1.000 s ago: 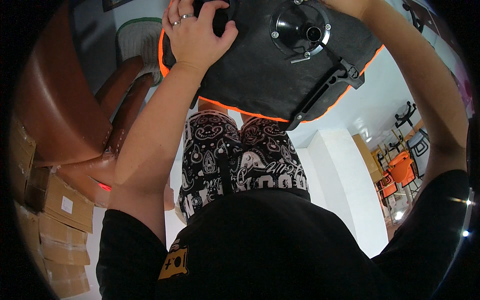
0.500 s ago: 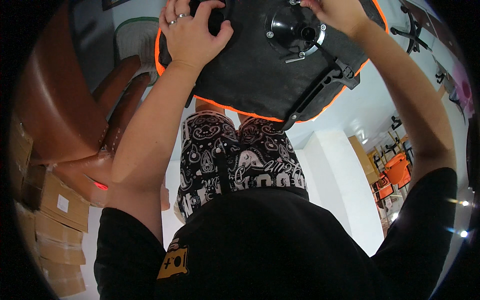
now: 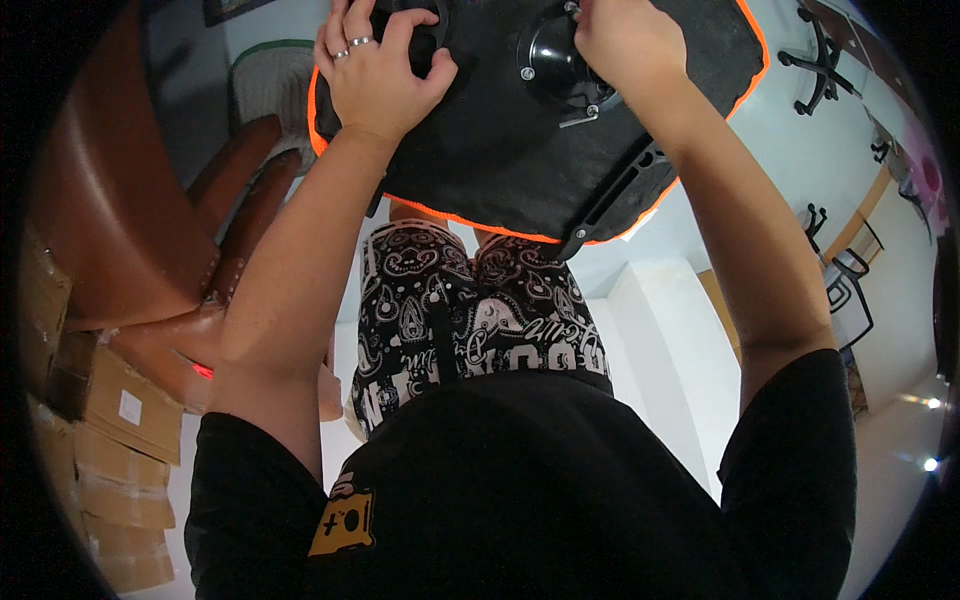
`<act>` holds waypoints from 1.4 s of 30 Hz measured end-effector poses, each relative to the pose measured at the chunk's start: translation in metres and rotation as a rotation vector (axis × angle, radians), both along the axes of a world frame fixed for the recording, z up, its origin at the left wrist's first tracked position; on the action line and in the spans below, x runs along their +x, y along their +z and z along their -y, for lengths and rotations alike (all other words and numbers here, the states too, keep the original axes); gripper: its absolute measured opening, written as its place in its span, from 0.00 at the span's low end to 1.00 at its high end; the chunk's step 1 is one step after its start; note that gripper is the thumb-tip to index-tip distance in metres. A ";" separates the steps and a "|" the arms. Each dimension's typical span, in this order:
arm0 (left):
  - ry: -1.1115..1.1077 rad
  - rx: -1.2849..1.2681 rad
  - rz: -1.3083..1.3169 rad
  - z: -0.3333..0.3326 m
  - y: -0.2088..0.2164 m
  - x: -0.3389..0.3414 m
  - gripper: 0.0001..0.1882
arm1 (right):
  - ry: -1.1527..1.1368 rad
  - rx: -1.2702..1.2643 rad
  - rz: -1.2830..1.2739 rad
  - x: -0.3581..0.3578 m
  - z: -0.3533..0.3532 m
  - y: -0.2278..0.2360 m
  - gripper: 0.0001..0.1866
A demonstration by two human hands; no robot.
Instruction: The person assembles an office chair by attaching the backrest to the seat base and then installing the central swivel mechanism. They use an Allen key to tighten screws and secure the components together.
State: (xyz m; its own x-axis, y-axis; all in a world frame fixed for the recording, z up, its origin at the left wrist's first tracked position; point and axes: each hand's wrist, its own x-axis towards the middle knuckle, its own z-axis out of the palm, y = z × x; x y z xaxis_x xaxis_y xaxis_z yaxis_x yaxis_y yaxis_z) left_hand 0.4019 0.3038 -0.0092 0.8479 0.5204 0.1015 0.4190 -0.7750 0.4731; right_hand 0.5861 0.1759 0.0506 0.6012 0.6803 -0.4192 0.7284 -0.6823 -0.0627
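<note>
Before me is a black fabric-covered panel (image 3: 480, 150) with an orange edge. A glossy black round cover (image 3: 560, 60) with silver bolts is set in it. My right hand (image 3: 635, 45) is closed over the cover's right side, beside a bolt at its top; what its fingers hold is hidden. A short metal rod (image 3: 578, 122), like a hex key, sits by the lower bolt (image 3: 593, 111). My left hand (image 3: 385, 75), with rings, curls around a second black round fitting (image 3: 425, 45) at the panel's upper left. A black slotted bracket (image 3: 615, 195) is fixed along the lower right edge.
Brown leather-like furniture (image 3: 130, 200) stands on the left, with stacked cardboard boxes (image 3: 130, 410) below it. A grey mat-like piece (image 3: 270, 90) lies behind. On the right are a black wheeled base (image 3: 822, 62) and a white block-like surface (image 3: 650, 340).
My right hand has moved left and down over the round cover, hiding its right side. That forearm now covers the upper end of the bracket. My left hand has barely shifted.
</note>
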 end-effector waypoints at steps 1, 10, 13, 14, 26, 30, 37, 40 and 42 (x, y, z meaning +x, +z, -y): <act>-0.001 0.008 0.006 -0.001 0.000 0.001 0.19 | 0.001 -0.016 -0.015 -0.001 -0.001 0.001 0.08; 0.007 -0.012 0.013 0.001 -0.004 -0.007 0.18 | -0.003 0.189 -0.250 0.018 0.018 -0.011 0.06; 0.011 0.006 -0.015 0.001 -0.002 -0.007 0.18 | 0.006 0.313 -0.291 0.017 0.031 -0.017 0.05; 0.012 -0.009 -0.026 0.000 -0.002 -0.007 0.18 | 0.032 0.339 -0.290 0.017 0.034 -0.018 0.05; 0.180 -1.092 0.173 0.081 0.033 -0.016 0.16 | -0.968 0.788 -0.908 -0.110 0.052 0.005 0.07; 0.197 -1.049 -0.078 0.081 0.023 -0.026 0.12 | -0.645 0.673 -0.716 -0.123 0.076 -0.011 0.08; -0.120 -0.506 -0.237 0.052 0.019 -0.021 0.09 | -0.049 0.609 -0.121 -0.086 0.110 -0.043 0.15; -0.066 -0.468 -0.180 0.047 0.007 -0.020 0.10 | 0.023 0.693 -0.109 -0.072 0.104 -0.057 0.10; -0.083 -0.386 -0.134 0.046 0.001 -0.026 0.10 | 0.064 0.695 -0.116 -0.069 0.102 -0.062 0.10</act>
State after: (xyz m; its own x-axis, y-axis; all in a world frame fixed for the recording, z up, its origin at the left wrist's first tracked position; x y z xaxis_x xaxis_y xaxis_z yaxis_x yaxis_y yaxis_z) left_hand 0.3758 0.2573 -0.0083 0.8808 0.4283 -0.2020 0.4406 -0.5849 0.6810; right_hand 0.5168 0.0739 -0.0119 0.5288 0.8462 0.0658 0.7279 -0.4123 -0.5479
